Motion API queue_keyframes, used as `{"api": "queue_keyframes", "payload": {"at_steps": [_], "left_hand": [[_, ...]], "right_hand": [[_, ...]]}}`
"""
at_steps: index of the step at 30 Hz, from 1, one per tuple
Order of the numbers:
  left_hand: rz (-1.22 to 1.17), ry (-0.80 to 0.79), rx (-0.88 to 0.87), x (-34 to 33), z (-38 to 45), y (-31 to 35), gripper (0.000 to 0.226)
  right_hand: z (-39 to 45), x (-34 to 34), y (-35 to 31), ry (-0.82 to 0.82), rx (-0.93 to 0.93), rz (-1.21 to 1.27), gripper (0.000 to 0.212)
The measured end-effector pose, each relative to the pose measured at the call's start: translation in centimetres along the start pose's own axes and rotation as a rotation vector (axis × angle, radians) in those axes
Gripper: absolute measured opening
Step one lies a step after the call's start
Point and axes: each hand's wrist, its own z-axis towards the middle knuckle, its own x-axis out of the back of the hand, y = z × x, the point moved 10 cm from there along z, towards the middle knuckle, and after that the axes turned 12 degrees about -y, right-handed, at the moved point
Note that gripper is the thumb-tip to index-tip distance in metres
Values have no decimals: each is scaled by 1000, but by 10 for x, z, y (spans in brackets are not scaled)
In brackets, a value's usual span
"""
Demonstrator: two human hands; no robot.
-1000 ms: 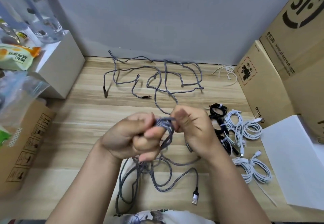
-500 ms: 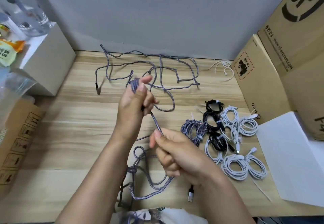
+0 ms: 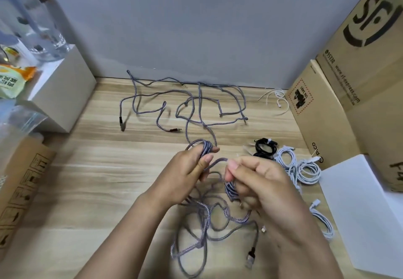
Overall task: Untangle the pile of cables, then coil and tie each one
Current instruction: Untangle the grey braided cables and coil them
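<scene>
My left hand [image 3: 187,167] grips several small loops of a grey braided cable [image 3: 205,147] above the middle of the wooden table [image 3: 87,169]. The same cable runs right to my right hand [image 3: 259,180], which pinches it between thumb and fingers. Below both hands the rest of the cable [image 3: 202,230] lies in loose loops, with its USB plug [image 3: 249,259] near the front edge. More grey braided cable [image 3: 192,106] sprawls untied at the back of the table.
Coiled white cables [image 3: 303,167] and black cables [image 3: 265,145] lie to the right. Cardboard boxes [image 3: 327,115] and a white box [image 3: 362,209] line the right side. A white box [image 3: 63,91] and a carton [image 3: 21,180] stand at the left. A thin white cable [image 3: 277,97] lies by the wall.
My left hand has come down from the raised position toward the table's middle. My right hand has risen to meet it, and the cable between them is shorter.
</scene>
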Motion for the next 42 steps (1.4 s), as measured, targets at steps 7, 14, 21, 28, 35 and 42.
{"api": "queue_keyframes", "payload": {"at_steps": [7,14,21,28,35,42], "left_hand": [[-456,-126,21,-15,-13,7,56],[-1600,-263,-412,-2,-14,82,32],[-1742,13,-196,3,-6,42,33],[-1341,357,-147,21,-7,22,37],[-709,316,-101,23,-6,37,28],[-215,210,-23,24,-2,48,18]], "right_hand": [[20,15,-18,117,183,45,25],[45,-10,23,11,84,261,25],[45,-39,65,-84,-123,454,20],[36,-72,80,-439,-248,937,25],[30,-71,86,-365,-277,904,27],[14,-64,71,-330,-253,726,12]]}}
